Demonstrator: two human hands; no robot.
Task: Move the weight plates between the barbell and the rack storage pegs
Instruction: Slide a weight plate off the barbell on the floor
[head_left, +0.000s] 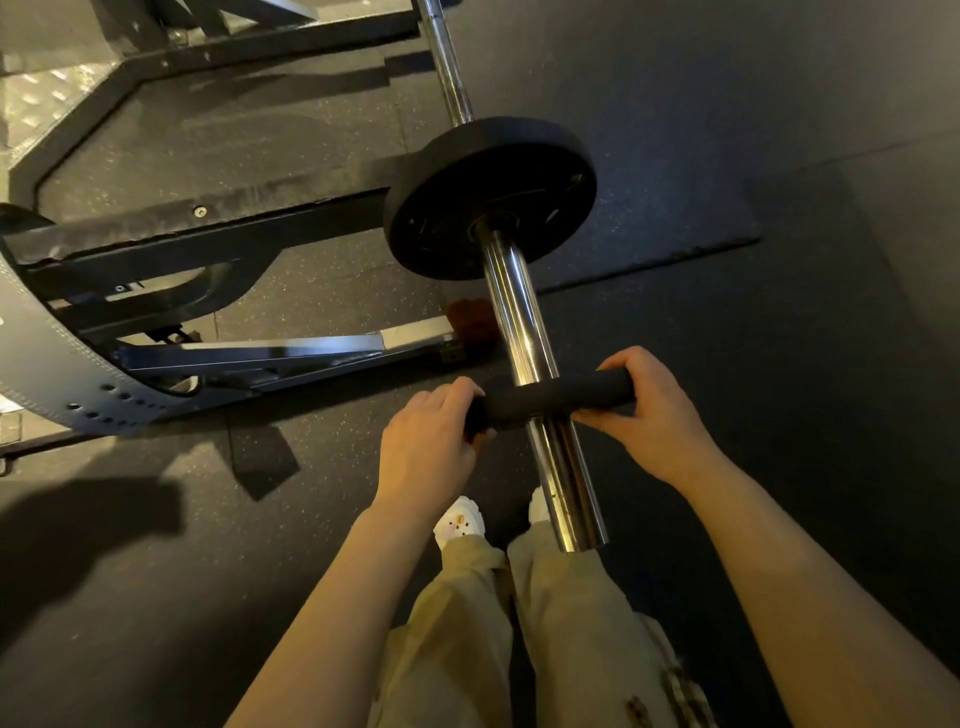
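While both hands, left (431, 441) and right (644, 410), grip the small plate (553, 400), keep it square on the sleeve (514, 312).

Barbell sleeve (511, 306) is seen as polished chrome. Both weight plates are matte black: large plate (488, 200) at 12 o'clock, small plate (558, 397) below it. Floor (779, 364) is black rubber, white-speckled. Trousers (571, 639) at 6 o'clock are khaki; shoes (460, 519) white.
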